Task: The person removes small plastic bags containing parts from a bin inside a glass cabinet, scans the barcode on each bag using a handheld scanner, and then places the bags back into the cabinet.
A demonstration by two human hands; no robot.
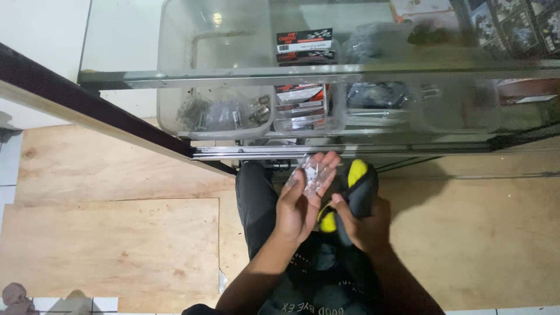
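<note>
My left hand (300,201) holds a small clear plastic bag (315,174) of tiny metal parts, pinched between fingers and thumb in front of a glass display case (326,73). My right hand (364,224) grips a dark grey tool with yellow ends (357,189), its yellow tip pointing up toward the case. The two hands sit side by side, almost touching, above my dark trousers.
Inside the case, a clear plastic tub (216,111) holds small hardware, beside stacked packets (303,105) and bagged parts (379,96). An aluminium sliding rail (256,153) runs along the case's lower edge. Plywood sheets (116,233) cover the floor; a dark wooden beam (87,102) crosses left.
</note>
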